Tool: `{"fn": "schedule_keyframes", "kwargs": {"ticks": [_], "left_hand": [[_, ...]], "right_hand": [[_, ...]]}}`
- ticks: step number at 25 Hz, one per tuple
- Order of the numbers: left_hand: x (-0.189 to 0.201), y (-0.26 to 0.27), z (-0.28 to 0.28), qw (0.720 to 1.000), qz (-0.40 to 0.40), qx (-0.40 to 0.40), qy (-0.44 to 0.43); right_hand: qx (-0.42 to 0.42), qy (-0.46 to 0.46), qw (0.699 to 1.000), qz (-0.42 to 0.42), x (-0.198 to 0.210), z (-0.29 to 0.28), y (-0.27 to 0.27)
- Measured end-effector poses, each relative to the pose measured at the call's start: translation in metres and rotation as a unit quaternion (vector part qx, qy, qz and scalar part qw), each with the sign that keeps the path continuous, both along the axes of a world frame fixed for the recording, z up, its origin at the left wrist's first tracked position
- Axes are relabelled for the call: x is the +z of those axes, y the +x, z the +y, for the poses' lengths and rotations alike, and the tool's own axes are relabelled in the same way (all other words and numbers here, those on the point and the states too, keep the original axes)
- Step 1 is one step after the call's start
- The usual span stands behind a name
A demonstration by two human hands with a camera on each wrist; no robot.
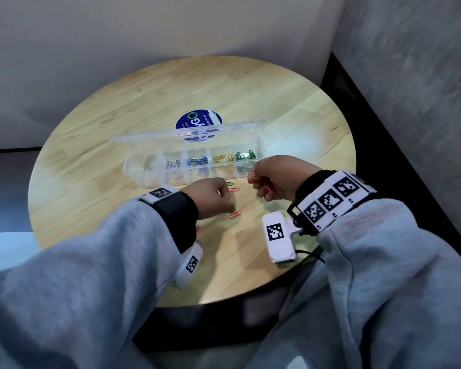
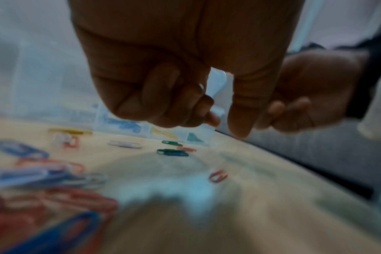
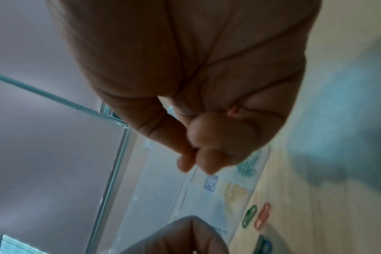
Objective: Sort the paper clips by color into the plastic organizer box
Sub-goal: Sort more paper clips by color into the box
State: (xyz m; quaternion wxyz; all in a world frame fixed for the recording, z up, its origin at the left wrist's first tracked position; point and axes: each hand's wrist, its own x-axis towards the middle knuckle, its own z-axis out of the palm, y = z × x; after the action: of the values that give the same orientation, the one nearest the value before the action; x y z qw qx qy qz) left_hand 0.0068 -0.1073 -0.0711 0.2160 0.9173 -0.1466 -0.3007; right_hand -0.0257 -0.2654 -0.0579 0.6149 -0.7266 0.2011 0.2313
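Grey sleeves (image 1: 91, 275) frame both hands over the round wooden table (image 1: 117, 107). Right hand (image 1: 277, 177) curls round red paper clips (image 1: 268, 188), near the open organizer box (image 1: 155, 179). Left hand (image 1: 213, 198) is fisted; whether it holds anything, I cannot tell. Loosely bunched clips could slip and land in the green compartment (image 1: 246, 155) just beside. Five compartments: four hold clips, white, blue, yellow, green; the leftmost looks unfilled. Two red and one green clip show loose.
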Motion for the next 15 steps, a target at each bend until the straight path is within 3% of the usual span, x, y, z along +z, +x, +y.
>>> {"fn": "schedule_keyframes", "kwargs": {"ticks": [2,4,6,9,13,15], "left_hand": [[-0.006,-0.005,-0.006,0.989,-0.086,-0.079,0.086],[-0.010,-0.008,-0.013,0.983,-0.112,-0.102,0.101],[-0.011,-0.008,-0.017,0.983,-0.108,-0.105,0.103],[-0.014,-0.008,-0.019,0.984,-0.091,-0.110,0.110],[-0.011,-0.006,-0.006,0.990,-0.051,-0.075,0.106],[-0.006,0.001,0.009,0.997,-0.008,-0.037,0.063]], "right_hand": [[-0.010,-0.029,0.999,0.022,-0.004,0.002,0.001],[-0.001,-0.061,0.998,0.025,-0.006,0.002,0.004],[0.058,-0.136,0.989,0.013,-0.006,0.003,0.005],[0.171,-0.277,0.945,-0.014,-0.010,0.008,0.005],[0.188,-0.341,0.919,-0.070,-0.019,0.014,0.011],[0.188,-0.345,0.916,-0.082,-0.019,0.019,0.015]]}}
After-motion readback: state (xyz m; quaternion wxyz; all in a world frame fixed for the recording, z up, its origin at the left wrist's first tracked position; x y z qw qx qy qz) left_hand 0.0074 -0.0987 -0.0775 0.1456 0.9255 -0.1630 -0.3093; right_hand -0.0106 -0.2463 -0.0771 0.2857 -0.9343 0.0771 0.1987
